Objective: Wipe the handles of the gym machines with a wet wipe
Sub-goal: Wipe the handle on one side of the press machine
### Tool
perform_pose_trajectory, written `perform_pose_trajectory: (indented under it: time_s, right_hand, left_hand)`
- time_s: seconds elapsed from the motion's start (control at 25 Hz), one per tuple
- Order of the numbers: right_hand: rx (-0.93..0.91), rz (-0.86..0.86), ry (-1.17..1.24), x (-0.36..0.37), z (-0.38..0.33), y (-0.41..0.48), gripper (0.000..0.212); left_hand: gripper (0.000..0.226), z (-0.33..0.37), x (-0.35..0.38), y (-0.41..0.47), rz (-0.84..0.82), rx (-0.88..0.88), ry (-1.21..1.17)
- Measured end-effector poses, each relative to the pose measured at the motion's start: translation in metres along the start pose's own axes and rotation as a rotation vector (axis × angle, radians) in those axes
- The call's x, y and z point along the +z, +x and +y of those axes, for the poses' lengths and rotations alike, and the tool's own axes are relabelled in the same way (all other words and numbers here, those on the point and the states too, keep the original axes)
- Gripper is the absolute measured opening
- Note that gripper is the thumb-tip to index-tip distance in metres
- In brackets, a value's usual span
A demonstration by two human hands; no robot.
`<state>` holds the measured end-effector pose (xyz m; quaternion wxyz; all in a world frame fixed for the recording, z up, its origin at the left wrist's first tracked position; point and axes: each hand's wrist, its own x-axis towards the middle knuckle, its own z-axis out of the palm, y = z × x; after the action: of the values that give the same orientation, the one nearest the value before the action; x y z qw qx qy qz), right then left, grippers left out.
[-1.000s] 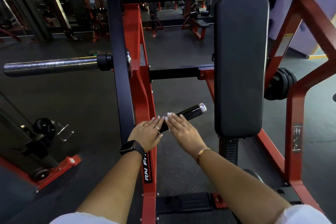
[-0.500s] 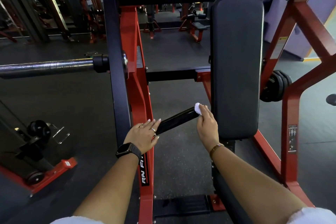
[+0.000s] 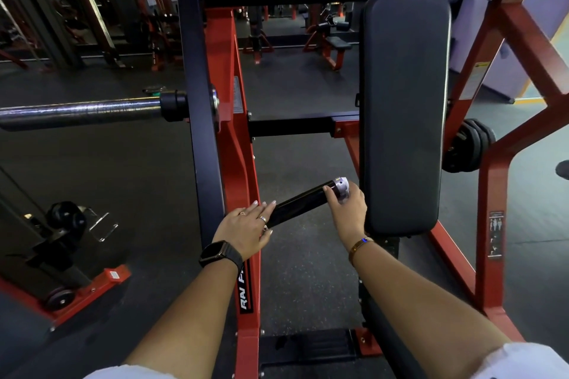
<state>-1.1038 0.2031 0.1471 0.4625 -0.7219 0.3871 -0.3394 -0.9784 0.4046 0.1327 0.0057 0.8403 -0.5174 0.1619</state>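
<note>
On my feed the right hand has its fingers curled round the far end of the black handle, by the shiny cap, just beside the back pad; can't make out the wipe under there; left hand lies flat, fingers straight, on the handle's base at the red frame.

Glossy black handle with silver cap, red frame, black pad
</note>
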Motion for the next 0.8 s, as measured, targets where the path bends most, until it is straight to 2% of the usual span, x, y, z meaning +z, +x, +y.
perform_pose_trajectory:
  time_s: [0.12, 0.24, 0.32, 0.4, 0.48, 0.56, 0.64, 0.68, 0.76, 0.8]
  right_hand:
    - [-0.128, 0.054, -0.007, 0.007, -0.006, -0.005, 0.037]
    - [-0.252, -0.03, -0.173, 0.009, -0.011, 0.011, 0.037]
    - [-0.18, -0.094, -0.185, 0.004, -0.015, 0.02, 0.032]
    - [-0.014, -0.094, -0.099, 0.0, -0.016, 0.021, 0.031]
    - [0.13, 0.015, -0.02, 0.004, -0.017, 0.011, 0.039]
    - [0.175, 0.157, 0.043, 0.013, -0.018, -0.003, 0.039]
    - [0.074, 0.216, 0.077, 0.02, -0.017, -0.012, 0.033]
    - [-0.032, 0.208, 0.047, 0.02, -0.015, -0.013, 0.029]
    - [-0.255, 0.142, -0.121, 0.015, -0.014, -0.004, 0.023]
    - [-0.292, 0.087, -0.188, 0.01, -0.015, 0.004, 0.022]
  left_hand:
    - [0.064, 0.001, -0.001, -0.001, -0.02, -0.02, -0.005]
    - [0.063, 0.002, -0.002, 0.001, -0.049, -0.024, 0.008]
    - [0.063, 0.002, -0.002, 0.002, -0.053, -0.022, 0.013]
    - [0.063, 0.001, -0.002, 0.001, -0.05, -0.023, 0.017]
    - [0.064, 0.001, -0.001, 0.0, -0.042, -0.018, 0.018]
    - [0.065, 0.001, -0.001, 0.0, -0.016, -0.006, 0.015]
    - [0.065, 0.001, -0.002, 0.0, -0.006, -0.002, 0.003]
    - [0.065, 0.001, -0.003, 0.0, -0.008, -0.005, -0.003]
    - [0.064, 0.002, -0.005, -0.001, -0.02, -0.014, -0.002]
    - [0.063, 0.002, -0.006, -0.001, -0.033, -0.013, -0.001]
